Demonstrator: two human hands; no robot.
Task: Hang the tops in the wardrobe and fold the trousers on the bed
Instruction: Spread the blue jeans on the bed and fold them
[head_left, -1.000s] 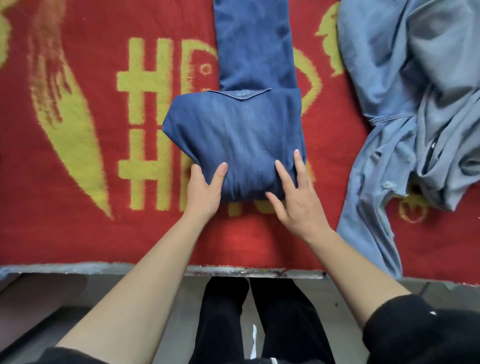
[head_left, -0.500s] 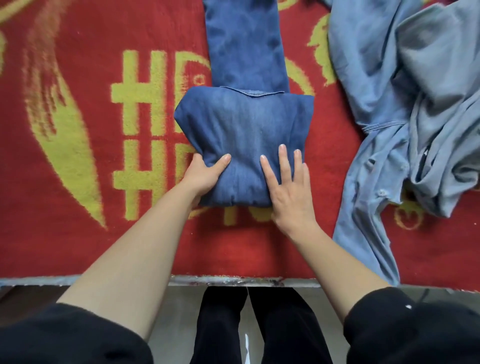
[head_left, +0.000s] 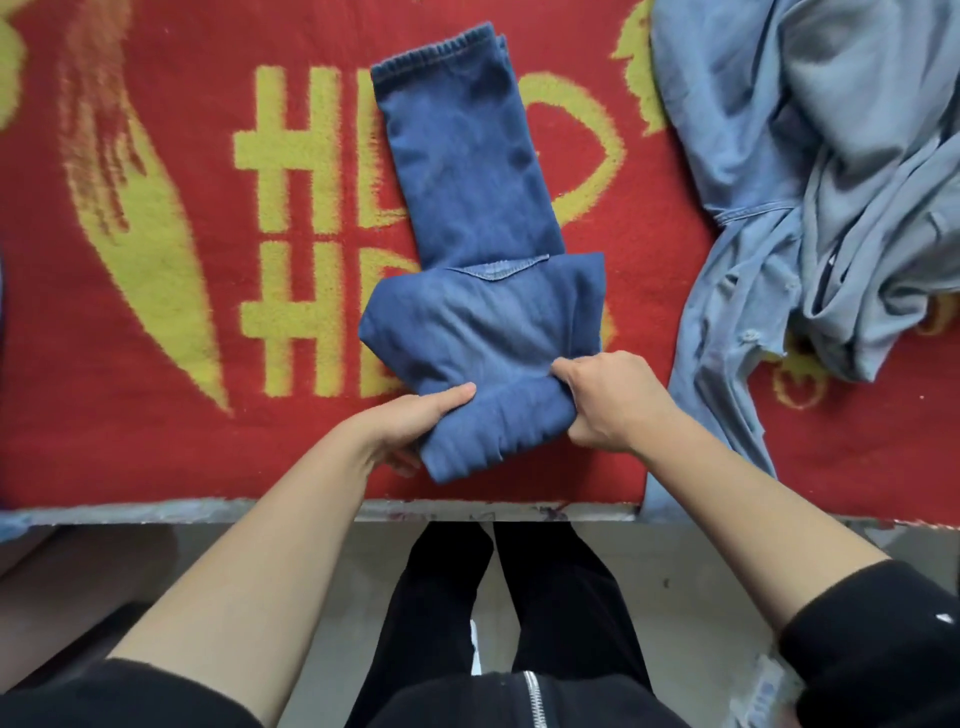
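trousers: dark blue jeans are lying mid-frame on the bed. The waist end is sitting folded into a thick bundle, and one leg section is running up to a hem at top centre.
left grip: the left hand is clamping the bundle's lower-left corner, with the thumb lying on top and the fingers going underneath.
right grip: the right hand is pinching the bundle's lower-right edge, fingers curling into the fold.
bed: a red blanket with a yellow pattern is carrying everything. A pale edge strip is running across below the hands.
tops: light blue garments are lying crumpled at upper right, apart from the jeans. One strip is trailing down to the bed edge.
hidden: denim is covering the left fingertips and the jeans are covering part of the yellow lettering. The frame borders are cutting off the light blue heap, so I can't tell how many pieces it holds.
lower frame: black sleeves and black-clad legs are showing over the grey floor.
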